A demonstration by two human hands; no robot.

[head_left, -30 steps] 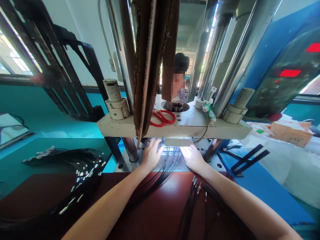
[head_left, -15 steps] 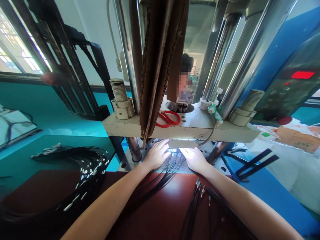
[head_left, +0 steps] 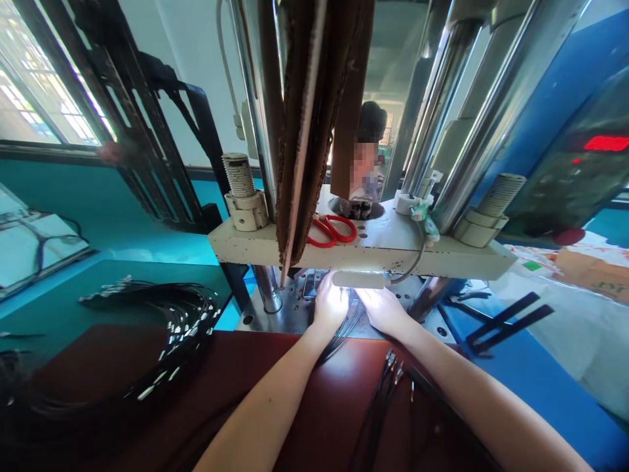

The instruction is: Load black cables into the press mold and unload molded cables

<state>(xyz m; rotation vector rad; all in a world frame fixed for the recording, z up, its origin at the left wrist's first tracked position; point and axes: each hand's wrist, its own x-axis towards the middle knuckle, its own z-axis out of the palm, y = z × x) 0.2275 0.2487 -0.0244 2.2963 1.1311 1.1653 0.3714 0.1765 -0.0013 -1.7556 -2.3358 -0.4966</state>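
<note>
My left hand (head_left: pixel 333 303) reaches under the press's upper plate, beside a bundle of thin black cables (head_left: pixel 350 325). My right hand (head_left: pixel 382 307) is on the other side of the same cables, its fingertips near them. A small white lamp (head_left: pixel 360 280) hangs just above both hands, and its glare washes out the fingers. Lamp and glare hide most fingertips, so I cannot tell what either hand grips. Below lies the press's metal base plate (head_left: pixel 295 307). The cables run from between my hands toward me, partly behind my left forearm.
Red-handled scissors (head_left: pixel 330 231) lie on the upper plate (head_left: pixel 417 259) by a hanging cardboard strip (head_left: pixel 309 131). A large black cable bundle (head_left: pixel 189 321) lies left; more cables (head_left: pixel 388 387) lie on the brown table (head_left: pixel 339 419). A person (head_left: pixel 366 154) is beyond the press.
My left hand has moved right, closer to my right hand and over the cables, uncovering a dark block on the base plate. The right hand stays nearly in place. The view has shifted slightly.
</note>
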